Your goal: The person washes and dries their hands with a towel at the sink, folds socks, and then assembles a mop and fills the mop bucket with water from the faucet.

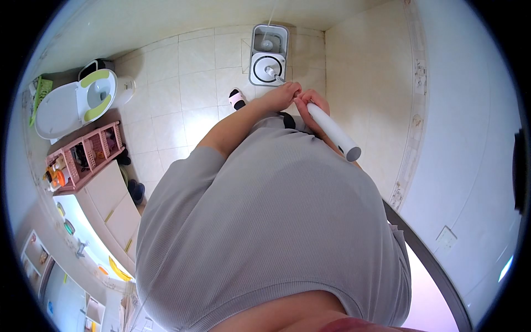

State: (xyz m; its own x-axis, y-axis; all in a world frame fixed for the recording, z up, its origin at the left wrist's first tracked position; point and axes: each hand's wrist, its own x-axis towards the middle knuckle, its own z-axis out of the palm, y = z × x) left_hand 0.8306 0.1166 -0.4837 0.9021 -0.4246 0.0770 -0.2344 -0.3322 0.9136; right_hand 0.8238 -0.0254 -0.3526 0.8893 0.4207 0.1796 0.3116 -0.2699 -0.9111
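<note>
A white mop handle (334,131) slants from the bucket up past my body. My left hand (286,95) is closed around its lower part, nearer the bucket. Just beside it, my right hand (314,104) wraps round the thicker white section. The two hands are close together. At the handle's far end, a round white mop head (267,69) sits in the front part of a grey and white bucket (252,52). The bucket's rear compartment is open and shows a small round part inside.
Pale floor tiles (197,66) surround the bucket, with walls behind it and at the right. On the left are a toilet (99,91) with its lid up, a pink rack (83,157) of bottles and a cabinet (113,202). My slippered foot (236,96) is left of the bucket.
</note>
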